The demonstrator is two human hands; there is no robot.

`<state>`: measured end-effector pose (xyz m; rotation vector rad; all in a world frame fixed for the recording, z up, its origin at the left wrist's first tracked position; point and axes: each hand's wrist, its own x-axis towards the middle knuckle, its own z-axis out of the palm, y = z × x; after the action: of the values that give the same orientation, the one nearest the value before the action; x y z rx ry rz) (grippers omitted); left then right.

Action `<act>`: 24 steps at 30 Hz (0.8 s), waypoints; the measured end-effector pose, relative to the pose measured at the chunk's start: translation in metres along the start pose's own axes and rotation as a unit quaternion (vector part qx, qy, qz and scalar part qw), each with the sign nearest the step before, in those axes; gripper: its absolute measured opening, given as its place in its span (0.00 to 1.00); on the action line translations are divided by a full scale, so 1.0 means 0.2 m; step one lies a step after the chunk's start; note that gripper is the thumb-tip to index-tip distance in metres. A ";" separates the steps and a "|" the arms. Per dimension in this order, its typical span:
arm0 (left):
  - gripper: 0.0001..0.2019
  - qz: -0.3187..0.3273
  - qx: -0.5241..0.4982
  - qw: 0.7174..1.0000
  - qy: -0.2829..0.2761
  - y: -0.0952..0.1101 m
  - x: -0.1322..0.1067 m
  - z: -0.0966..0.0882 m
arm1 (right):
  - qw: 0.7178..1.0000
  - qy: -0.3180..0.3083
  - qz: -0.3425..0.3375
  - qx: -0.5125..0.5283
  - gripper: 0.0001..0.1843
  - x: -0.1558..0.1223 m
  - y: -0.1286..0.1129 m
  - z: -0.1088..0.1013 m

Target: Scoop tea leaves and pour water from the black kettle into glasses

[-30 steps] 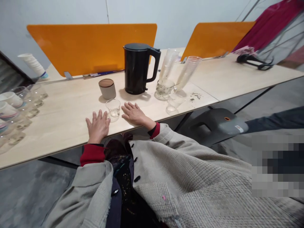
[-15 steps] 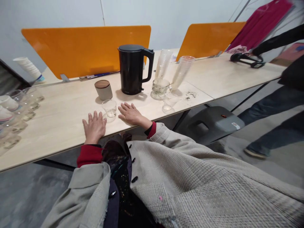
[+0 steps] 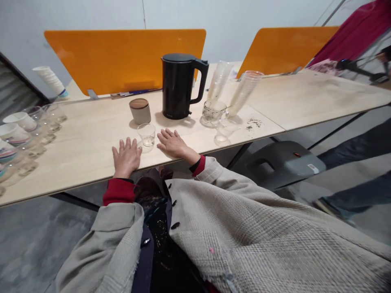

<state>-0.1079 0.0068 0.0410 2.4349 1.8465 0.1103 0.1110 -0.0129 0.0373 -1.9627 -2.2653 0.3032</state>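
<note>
My left hand [image 3: 126, 158] lies flat near the front edge of the table [image 3: 82, 142], fingers spread, holding nothing. My right hand [image 3: 172, 144] also rests palm down there, fingers stretched out. Between the two stands a clear plastic cup [image 3: 147, 135] with a few dark bits at its bottom. Behind the cup sits a grey canister [image 3: 140, 113] with a wooden lid, and to its right a black electric kettle [image 3: 177, 87]. A ribbed glass cup [image 3: 213, 112] and another clear plastic cup [image 3: 222, 135] stand to the right of my right hand.
Two leaning stacks of plastic cups [image 3: 246, 92] stand beside the kettle. Dark crumbs [image 3: 254, 123] lie near the table's edge. Paper and plastic cups [image 3: 20, 121] crowd the left end. Orange dividers [image 3: 122, 61] line the back. A grey stool [image 3: 285, 160] and a person's legs [image 3: 360, 142] are at right.
The view has shifted, so things on the table appear further right. Both my hands stay flat on the table. The person at right has moved further right along with a dark object.
</note>
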 end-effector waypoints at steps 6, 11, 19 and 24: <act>0.36 0.006 -0.007 1.000 0.007 -0.01 0.01 0.02 | 1.000 0.006 -0.005 -0.006 0.37 -0.01 0.00 -0.01; 0.36 0.004 -0.014 1.000 0.012 -0.02 0.03 0.03 | 1.000 0.016 -0.004 0.002 0.37 0.02 0.02 0.02; 0.36 0.005 -0.013 1.000 0.012 -0.02 0.02 0.03 | 1.000 0.019 -0.004 0.010 0.37 0.01 0.02 0.02; 0.36 0.008 -0.005 1.000 0.007 -0.02 0.02 0.02 | 1.000 0.012 -0.005 0.008 0.38 0.01 0.02 0.02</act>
<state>-0.1096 0.0112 0.0362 2.4489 1.8268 0.1378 0.1128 -0.0100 0.0328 -1.9361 -2.2517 0.2943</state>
